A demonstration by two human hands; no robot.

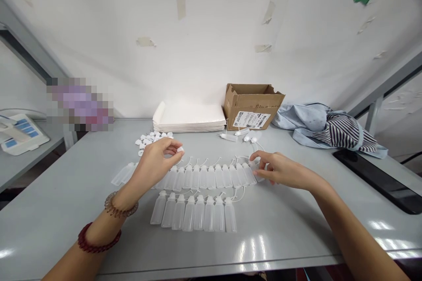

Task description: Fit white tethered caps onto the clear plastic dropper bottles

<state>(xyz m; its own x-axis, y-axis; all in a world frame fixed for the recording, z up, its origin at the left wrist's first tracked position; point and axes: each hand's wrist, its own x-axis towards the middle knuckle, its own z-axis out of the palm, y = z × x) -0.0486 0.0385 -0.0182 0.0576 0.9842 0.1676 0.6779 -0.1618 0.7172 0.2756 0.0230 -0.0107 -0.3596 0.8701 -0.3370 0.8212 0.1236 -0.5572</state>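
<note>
My left hand (161,156) is raised over the left part of the upper bottle row, pinching a small white cap (180,149) between thumb and fingertips. Just behind it lies a pile of similar white caps (148,139). My right hand (277,167) is at the right end of that row, its fingers closed about a translucent squeeze bottle (259,176) that they partly cover. The upper row of squeeze bottles (203,178) lies side by side, thin tethers at their necks. Nearer me lies a second row of the same bottles (189,214). My left forearm hides part of the upper row.
Behind the rows are a stack of white padded sheets or envelopes (189,118), an open cardboard box (252,107) and several loose bottles (229,137). To the right lie a bundled blue and striped cloth (329,127) and a black phone-like slab (379,180). A white wall stands behind.
</note>
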